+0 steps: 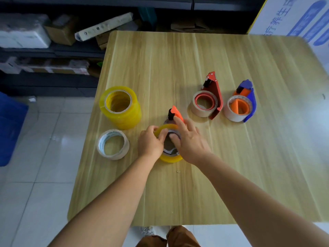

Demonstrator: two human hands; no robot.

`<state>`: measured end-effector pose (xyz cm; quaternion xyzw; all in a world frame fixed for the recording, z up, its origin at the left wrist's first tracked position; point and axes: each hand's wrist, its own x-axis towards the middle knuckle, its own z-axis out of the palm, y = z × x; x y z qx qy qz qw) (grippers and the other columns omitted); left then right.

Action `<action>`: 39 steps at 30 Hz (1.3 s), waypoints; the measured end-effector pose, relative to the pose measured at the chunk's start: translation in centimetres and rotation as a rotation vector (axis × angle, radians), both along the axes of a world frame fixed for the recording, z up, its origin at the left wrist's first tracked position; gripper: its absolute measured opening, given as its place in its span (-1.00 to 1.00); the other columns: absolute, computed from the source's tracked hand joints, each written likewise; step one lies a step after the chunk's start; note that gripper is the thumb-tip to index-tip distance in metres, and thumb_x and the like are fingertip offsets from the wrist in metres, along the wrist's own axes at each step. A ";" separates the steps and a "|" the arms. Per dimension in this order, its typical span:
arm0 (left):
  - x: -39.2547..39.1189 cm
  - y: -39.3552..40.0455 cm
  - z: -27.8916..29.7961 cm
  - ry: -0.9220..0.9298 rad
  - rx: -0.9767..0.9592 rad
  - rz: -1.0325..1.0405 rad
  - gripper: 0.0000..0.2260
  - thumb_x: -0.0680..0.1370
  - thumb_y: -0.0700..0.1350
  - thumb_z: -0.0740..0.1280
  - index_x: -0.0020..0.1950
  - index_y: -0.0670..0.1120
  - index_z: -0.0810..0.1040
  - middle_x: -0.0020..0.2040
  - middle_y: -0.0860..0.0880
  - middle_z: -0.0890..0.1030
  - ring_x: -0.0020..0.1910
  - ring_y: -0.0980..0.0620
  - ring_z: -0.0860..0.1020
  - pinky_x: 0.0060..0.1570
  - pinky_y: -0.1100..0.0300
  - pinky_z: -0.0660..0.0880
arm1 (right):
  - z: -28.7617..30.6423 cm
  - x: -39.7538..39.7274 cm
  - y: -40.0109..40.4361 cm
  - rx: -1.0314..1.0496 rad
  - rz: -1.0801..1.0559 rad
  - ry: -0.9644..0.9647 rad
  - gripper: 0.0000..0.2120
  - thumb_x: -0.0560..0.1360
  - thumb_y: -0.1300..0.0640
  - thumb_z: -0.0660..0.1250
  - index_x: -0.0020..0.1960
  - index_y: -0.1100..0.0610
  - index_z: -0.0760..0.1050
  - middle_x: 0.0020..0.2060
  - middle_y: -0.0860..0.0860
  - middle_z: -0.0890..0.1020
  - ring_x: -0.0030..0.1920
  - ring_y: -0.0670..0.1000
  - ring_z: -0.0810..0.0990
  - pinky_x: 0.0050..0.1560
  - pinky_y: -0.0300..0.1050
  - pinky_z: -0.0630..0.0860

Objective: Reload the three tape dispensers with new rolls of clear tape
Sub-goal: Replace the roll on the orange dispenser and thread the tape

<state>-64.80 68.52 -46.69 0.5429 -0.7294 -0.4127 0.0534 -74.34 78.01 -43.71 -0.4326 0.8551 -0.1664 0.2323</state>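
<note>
An orange tape dispenser lies at the table's middle with a yellowish clear tape roll around its hub. My left hand grips the roll's left rim. My right hand rests on the dispenser, fingers spread over the roll and hub. A red dispenser holds an empty cardboard core. To its right a blue dispenser holds another empty core. A stack of yellow tape rolls stands at the left, with an empty core in front of it.
The wooden table ends close to the left of the rolls, over a white tiled floor. Dark shelves with boxes stand behind. A blue bin sits at far left.
</note>
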 end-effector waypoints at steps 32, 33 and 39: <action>2.8 1.8 3.0 0.332 0.153 -0.164 -0.66 0.40 -0.01 0.49 0.13 0.05 0.52 0.12 0.07 0.58 0.12 0.09 0.51 0.13 0.11 0.49 | 3.2 1.2 4.2 -0.044 -0.066 -0.098 -0.78 0.43 0.25 0.31 0.07 0.22 0.51 -0.09 0.12 0.57 -0.06 0.15 0.49 -0.14 -0.09 0.34; 2.8 1.6 3.2 0.343 0.123 -0.172 -0.70 0.41 0.00 0.48 0.10 0.05 0.53 0.12 0.07 0.58 0.12 0.09 0.51 0.11 0.13 0.48 | 3.7 1.1 4.3 -0.051 -0.075 -0.146 -0.77 0.44 0.26 0.31 0.10 0.22 0.50 -0.07 0.13 0.56 -0.06 0.15 0.50 -0.12 -0.05 0.37; 2.3 0.7 4.8 0.349 -0.046 -0.260 -0.92 0.50 -0.05 0.39 -0.10 -0.05 0.60 0.10 -0.01 0.55 0.06 0.09 0.50 -0.01 0.26 0.45 | 4.9 1.0 4.9 -0.038 -0.186 -0.449 -0.64 0.39 0.15 0.34 0.19 0.08 0.51 0.02 0.12 0.57 0.03 0.13 0.53 0.05 0.07 0.48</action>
